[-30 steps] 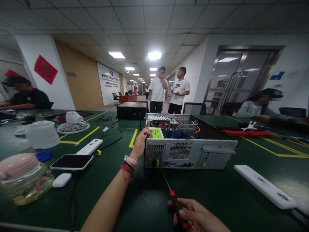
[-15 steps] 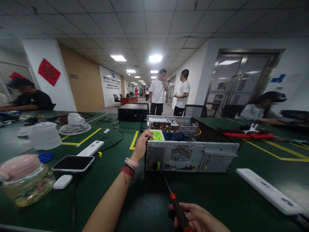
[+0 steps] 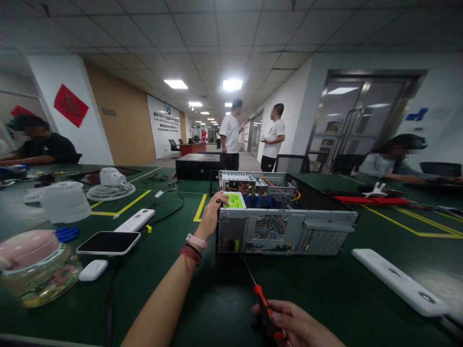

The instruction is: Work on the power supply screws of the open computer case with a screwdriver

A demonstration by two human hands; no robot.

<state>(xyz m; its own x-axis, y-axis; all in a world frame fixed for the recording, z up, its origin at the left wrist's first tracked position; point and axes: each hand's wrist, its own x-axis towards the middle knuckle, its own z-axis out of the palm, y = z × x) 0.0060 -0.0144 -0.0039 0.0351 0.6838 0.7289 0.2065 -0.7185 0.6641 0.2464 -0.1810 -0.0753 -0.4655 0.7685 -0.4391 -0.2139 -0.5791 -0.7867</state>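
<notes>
An open grey computer case (image 3: pixel 285 226) lies on its side on the green table (image 3: pixel 202 289), cables and a blue part showing inside. My left hand (image 3: pixel 212 214) rests on the case's near left top corner, fingers curled over the edge beside a green-labelled power supply (image 3: pixel 234 200). My right hand (image 3: pixel 292 325) is closed around the red-and-black handle of a screwdriver (image 3: pixel 262 301). Its thin shaft points up toward the rear panel of the case, the tip just short of it.
Left of me lie a phone (image 3: pixel 107 242), a white power strip (image 3: pixel 134 220), a small white case (image 3: pixel 93 270), a pink-lidded jar (image 3: pixel 34 267) and white fan parts (image 3: pixel 110 185). A second white strip (image 3: pixel 400 281) lies right. People sit at both sides; two stand behind.
Both hands stay where they were, with only slight camera sway. One standing person in the background has turned away.
</notes>
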